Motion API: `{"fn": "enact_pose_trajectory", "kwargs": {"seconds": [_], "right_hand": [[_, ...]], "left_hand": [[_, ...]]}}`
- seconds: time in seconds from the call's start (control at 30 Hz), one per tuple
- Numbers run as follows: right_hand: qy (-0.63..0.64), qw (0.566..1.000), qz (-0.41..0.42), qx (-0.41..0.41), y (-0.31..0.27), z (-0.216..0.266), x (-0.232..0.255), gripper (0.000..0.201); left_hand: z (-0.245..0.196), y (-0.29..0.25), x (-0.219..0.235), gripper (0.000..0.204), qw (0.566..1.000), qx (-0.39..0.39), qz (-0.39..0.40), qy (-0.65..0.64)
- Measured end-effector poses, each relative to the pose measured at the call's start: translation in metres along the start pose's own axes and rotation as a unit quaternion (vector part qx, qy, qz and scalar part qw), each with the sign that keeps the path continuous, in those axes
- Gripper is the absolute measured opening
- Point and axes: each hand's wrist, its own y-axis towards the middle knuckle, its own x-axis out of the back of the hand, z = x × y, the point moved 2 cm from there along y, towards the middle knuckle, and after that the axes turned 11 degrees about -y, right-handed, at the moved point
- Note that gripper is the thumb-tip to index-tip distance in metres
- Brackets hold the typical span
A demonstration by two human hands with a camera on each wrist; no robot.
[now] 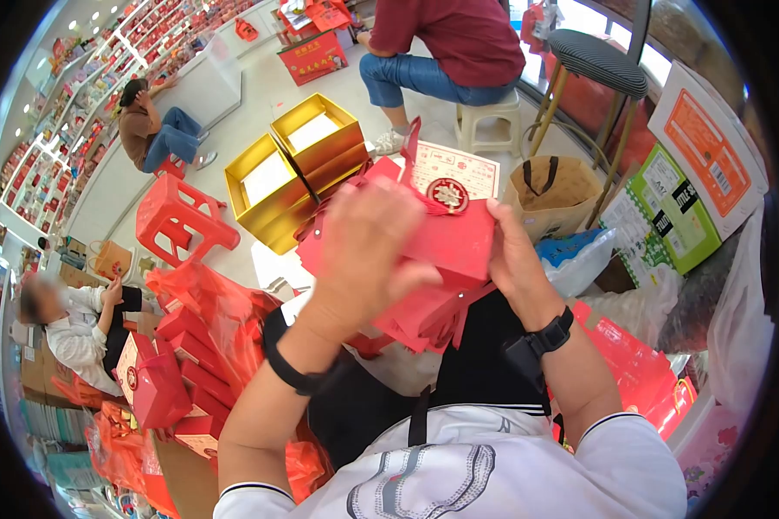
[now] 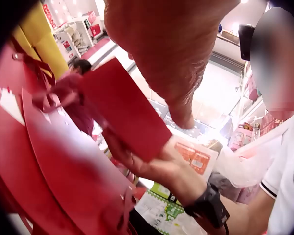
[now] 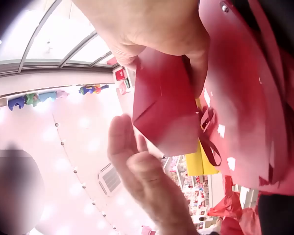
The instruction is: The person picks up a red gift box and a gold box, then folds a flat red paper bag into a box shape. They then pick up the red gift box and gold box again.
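A red gift box (image 1: 446, 246) with a round gold character emblem (image 1: 447, 195) and a ribbon is in front of me, over my lap. My right hand (image 1: 521, 259) grips its right end, thumb on one side and fingers on the other, as the right wrist view shows. Blurred in the head view, my left hand (image 1: 363, 246) is over the box's left part with its fingers extended. In the right wrist view the left hand (image 3: 142, 171) appears beside the box's end, apart from it. Red card pieces with ribbons (image 3: 250, 98) lie close by the box.
Two gold boxes (image 1: 277, 173) stand ahead, near a red stool (image 1: 182, 216). Piled red gift boxes (image 1: 190, 372) and red plastic bags (image 1: 216, 303) are at the left. A paper bag (image 1: 550, 195) and a green carton (image 1: 675, 212) stand at the right. Other people sit around.
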Motion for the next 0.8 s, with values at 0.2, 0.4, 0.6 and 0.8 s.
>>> {"fn": "enact_pose_trajectory", "kwargs": {"seconds": [0.2,0.4,0.6,0.8], "right_hand": [[0.042,0.998,0.010,-0.038,0.001,0.004,0.015,0.050],[0.072,0.995,0.010,-0.070,0.002,-0.005,0.022,0.049],[0.081,0.994,0.020,-0.069,0.001,-0.001,0.027,0.048],[0.086,0.993,0.030,-0.072,0.001,0.000,0.025,0.048]], "left_hand": [[0.121,0.009,0.033,0.042,0.971,0.147,-0.069,0.178],[0.185,-0.002,0.015,0.030,0.962,0.154,0.007,0.227],[0.195,-0.002,0.011,0.015,0.972,0.164,0.011,0.167],[0.192,0.001,0.016,0.012,0.979,0.176,-0.034,0.102]]}}
